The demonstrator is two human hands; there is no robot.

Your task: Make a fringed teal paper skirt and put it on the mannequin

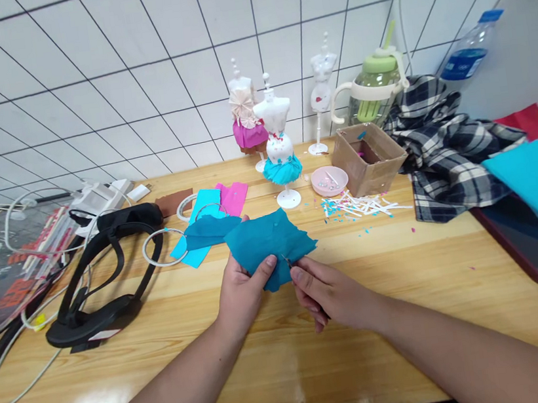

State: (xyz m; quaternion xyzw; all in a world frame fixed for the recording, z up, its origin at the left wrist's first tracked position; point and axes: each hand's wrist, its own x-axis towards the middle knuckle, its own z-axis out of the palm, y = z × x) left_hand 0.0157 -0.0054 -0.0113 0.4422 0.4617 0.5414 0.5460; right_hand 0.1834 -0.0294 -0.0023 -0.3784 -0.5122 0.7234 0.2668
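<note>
My left hand [244, 285] is closed on a teal sheet [268, 236] of thin cloth or crepe paper with ragged edges, thumb on top. From the right, my right hand [324, 288] grips a slim dark tool [287, 262] with a pointed metal tip, which meets the sheet near my left thumb. Most of the tool is hidden by my fingers, so its kind is unclear. Just left of the held sheet lies another teal piece [211, 231], over bright blue sheets [196, 254]. Beyond stands a small white dress form [273, 110] with a blue gathered skirt [283, 170].
Two more dress forms [243, 112] stand by the wall. A pink dish [329, 181], a cardboard box [368, 156] and paper scraps [358, 204] lie right of centre. A black headset strap [110, 315] and white rings [164, 247] are left; a plaid cloth [444, 139] is right.
</note>
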